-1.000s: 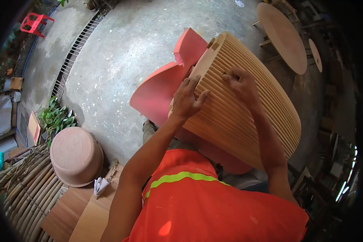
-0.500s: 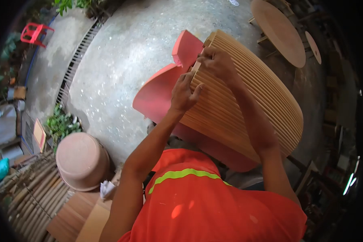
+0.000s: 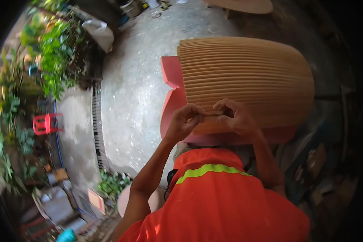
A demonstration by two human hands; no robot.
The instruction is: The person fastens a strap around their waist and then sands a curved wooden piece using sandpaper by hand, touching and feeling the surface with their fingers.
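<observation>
A rounded wooden piece with a ribbed face (image 3: pixel 250 76) lies in front of me over a pink panel (image 3: pixel 172 109), whose notched edge sticks out at the left. Above the near edge of the ribbed wood, my left hand (image 3: pixel 184 123) and my right hand (image 3: pixel 238 117) face each other. Both are closed, with fingers pinching the two ends of a thin brown strip (image 3: pixel 211 114). What the strip is made of cannot be made out. Most of the pink panel is hidden under the wood.
A round-edged table top (image 3: pixel 246 5) stands at the far side. A red plastic chair (image 3: pixel 47 124) and leafy plants (image 3: pixel 56 56) are on the left, past a drain grate (image 3: pixel 97 125). Near my left elbow sits a round pinkish tub (image 3: pixel 149 199).
My hands have left the wood's left edge and come closer to me, now pinching a thin strip between them. My view has turned, so the ribbed wood appears more level.
</observation>
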